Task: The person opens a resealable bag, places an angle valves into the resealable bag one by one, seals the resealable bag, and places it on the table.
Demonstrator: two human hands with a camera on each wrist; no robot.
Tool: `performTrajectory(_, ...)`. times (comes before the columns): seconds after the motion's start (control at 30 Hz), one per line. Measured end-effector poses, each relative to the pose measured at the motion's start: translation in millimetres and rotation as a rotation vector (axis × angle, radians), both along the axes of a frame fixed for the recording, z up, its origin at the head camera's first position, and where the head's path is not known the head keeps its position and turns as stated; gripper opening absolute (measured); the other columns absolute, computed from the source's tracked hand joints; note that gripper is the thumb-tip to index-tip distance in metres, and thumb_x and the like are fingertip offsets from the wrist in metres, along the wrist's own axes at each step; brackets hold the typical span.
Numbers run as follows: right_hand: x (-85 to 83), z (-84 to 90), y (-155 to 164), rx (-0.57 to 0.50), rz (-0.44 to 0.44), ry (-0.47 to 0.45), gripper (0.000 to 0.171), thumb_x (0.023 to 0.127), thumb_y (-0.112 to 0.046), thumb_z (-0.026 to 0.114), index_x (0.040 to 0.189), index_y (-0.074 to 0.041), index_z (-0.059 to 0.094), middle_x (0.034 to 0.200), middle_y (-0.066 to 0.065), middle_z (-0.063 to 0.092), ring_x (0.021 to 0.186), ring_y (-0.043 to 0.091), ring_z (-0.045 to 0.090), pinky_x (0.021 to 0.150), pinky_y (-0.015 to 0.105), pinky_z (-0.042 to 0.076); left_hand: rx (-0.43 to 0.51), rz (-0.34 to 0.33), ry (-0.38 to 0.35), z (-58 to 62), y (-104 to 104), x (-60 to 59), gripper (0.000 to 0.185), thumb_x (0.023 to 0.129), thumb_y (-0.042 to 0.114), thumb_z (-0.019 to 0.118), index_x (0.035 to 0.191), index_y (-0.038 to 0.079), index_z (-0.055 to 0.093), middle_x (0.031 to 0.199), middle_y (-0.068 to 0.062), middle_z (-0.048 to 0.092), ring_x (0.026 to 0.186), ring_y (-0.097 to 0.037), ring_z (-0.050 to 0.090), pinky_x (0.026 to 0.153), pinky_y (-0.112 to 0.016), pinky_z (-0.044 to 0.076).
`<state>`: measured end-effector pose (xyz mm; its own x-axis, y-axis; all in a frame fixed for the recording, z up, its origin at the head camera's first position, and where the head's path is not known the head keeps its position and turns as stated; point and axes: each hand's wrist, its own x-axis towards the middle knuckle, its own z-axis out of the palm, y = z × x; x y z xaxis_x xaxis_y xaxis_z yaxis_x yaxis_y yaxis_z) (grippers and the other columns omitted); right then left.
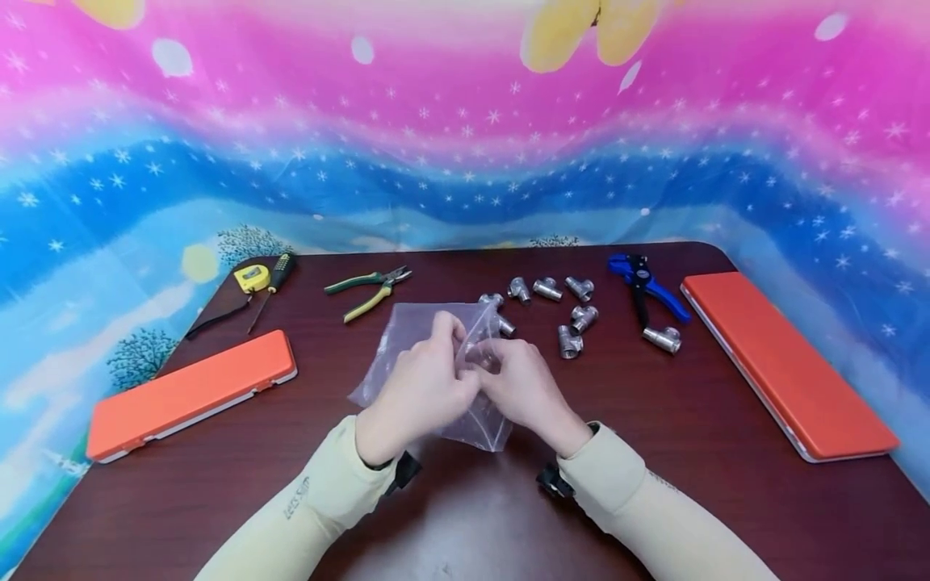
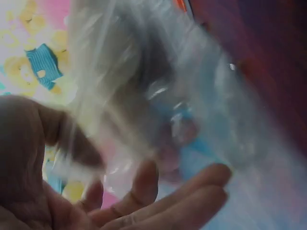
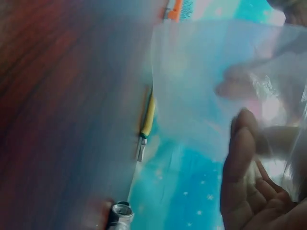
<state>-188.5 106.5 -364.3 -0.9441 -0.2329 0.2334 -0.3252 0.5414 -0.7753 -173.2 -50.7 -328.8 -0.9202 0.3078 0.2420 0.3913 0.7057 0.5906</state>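
A clear plastic bag is held up over the middle of the table, between both hands. My left hand grips it from the left, near its upper edge. From the other side my right hand pinches the bag, with its thumb close to the left thumb. In the left wrist view the see-through film is blurred in front of the spread fingers. The right wrist view shows the bag hanging beside curled fingers. Several metal pipe tees lie just beyond the hands, two partly behind the bag.
Orange cases lie at the left and right. Along the back are a yellow tape measure, a screwdriver, green-and-yellow pliers and a blue wire stripper. A patterned cloth hangs behind the table.
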Motion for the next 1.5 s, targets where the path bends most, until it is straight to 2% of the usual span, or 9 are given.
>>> performTrajectory(0.1,4.5,-1.1,-4.5,0.01,-0.002,0.08,0.014,0.087,-0.007,0.073,0.101,-0.008,0.076,0.078,-0.001,0.069,0.053,0.006,0.054,0.049,0.025,0.047,0.01,0.044,-0.038,-3.2,0.4,-2.1,0.037,0.082,0.012,0.062,0.112,0.012,0.041,0.057,-0.001,0.05,0.044,-0.019,0.046,0.044,-0.033,0.04)
performTrajectory(0.23,4.9,-3.7,-6.3,0.036,0.02,0.125,0.011,0.087,-0.006,0.07,0.096,-0.009,0.076,0.067,-0.004,0.064,0.051,0.004,0.052,0.048,0.024,0.044,-0.067,0.044,0.037,-3.9,-3.7,-4.6,0.025,0.086,0.011,0.063,0.106,0.01,0.048,0.055,0.0,0.048,0.045,-0.017,0.047,0.047,-0.034,0.041)
performTrajectory(0.4,-3.2,-8.3,0.9,0.046,0.033,-0.044,0.015,0.09,-0.007,0.071,0.105,-0.006,0.074,0.069,-0.005,0.067,0.047,0.007,0.058,0.047,0.026,0.049,-0.179,0.107,0.078,10.4,-20.7,-4.6,0.021,0.084,0.005,0.063,0.103,0.011,0.056,0.058,0.002,0.051,0.049,-0.02,0.05,0.05,-0.038,0.043)
performTrajectory(0.57,-12.2,-13.5,8.6,0.099,-0.013,-0.218,0.02,0.092,-0.009,0.07,0.112,-0.007,0.072,0.065,-0.001,0.065,0.039,0.014,0.057,0.043,0.031,0.049,-0.189,0.165,-0.03,29.6,-39.4,-4.1,0.026,0.083,0.003,0.058,0.108,0.013,0.058,0.052,-0.002,0.046,0.043,-0.02,0.041,0.045,-0.034,0.034)
performTrajectory(0.77,-10.8,-11.3,9.7,0.167,-0.016,-0.174,0.012,0.092,-0.016,0.071,0.101,-0.009,0.071,0.055,-0.003,0.06,0.039,0.012,0.058,0.044,0.03,0.05,-0.197,0.118,-0.077,32.4,-43.1,-2.3,0.021,0.088,0.016,0.064,0.109,0.014,0.06,0.053,-0.001,0.047,0.043,-0.019,0.042,0.046,-0.034,0.037)
performTrajectory(0.9,-7.0,-6.4,7.9,0.094,-0.004,-0.169,0.008,0.092,-0.021,0.072,0.095,-0.014,0.071,0.054,-0.001,0.059,0.04,0.015,0.057,0.043,0.032,0.049,-0.189,0.083,-0.067,33.8,-41.9,1.7,0.02,0.09,0.017,0.064,0.109,0.014,0.062,0.055,-0.001,0.051,0.043,-0.02,0.046,0.045,-0.034,0.04)
performTrajectory(1.17,0.9,6.5,3.8,-0.052,0.012,-0.121,0.018,0.096,-0.027,0.067,0.101,-0.012,0.077,0.05,0.0,0.058,0.041,0.021,0.055,0.05,0.035,0.05,-0.288,0.223,0.002,53.4,-54.5,9.1,0.036,0.082,0.0,0.053,0.11,0.014,0.07,0.067,-0.001,0.06,0.055,-0.024,0.05,0.047,-0.036,0.039)
performTrajectory(1.4,3.9,14.8,4.7,-0.161,0.039,-0.262,0.03,0.089,-0.017,0.076,0.118,-0.011,0.068,0.067,0.007,0.068,0.054,0.027,0.066,0.051,0.037,0.055,-0.306,0.232,0.012,51.8,-52.4,10.0,0.034,0.082,0.0,0.055,0.108,0.015,0.072,0.08,-0.004,0.068,0.058,-0.025,0.054,0.047,-0.038,0.042)
performTrajectory(1.5,4.7,18.6,6.1,-0.171,0.044,-0.302,0.031,0.09,-0.011,0.074,0.119,-0.012,0.064,0.064,0.011,0.065,0.05,0.026,0.062,0.05,0.039,0.055,-0.296,0.236,0.012,54.4,-56.6,10.3,0.04,0.081,-0.001,0.052,0.111,0.015,0.072,0.069,-0.006,0.063,0.05,-0.022,0.047,0.043,-0.034,0.036)
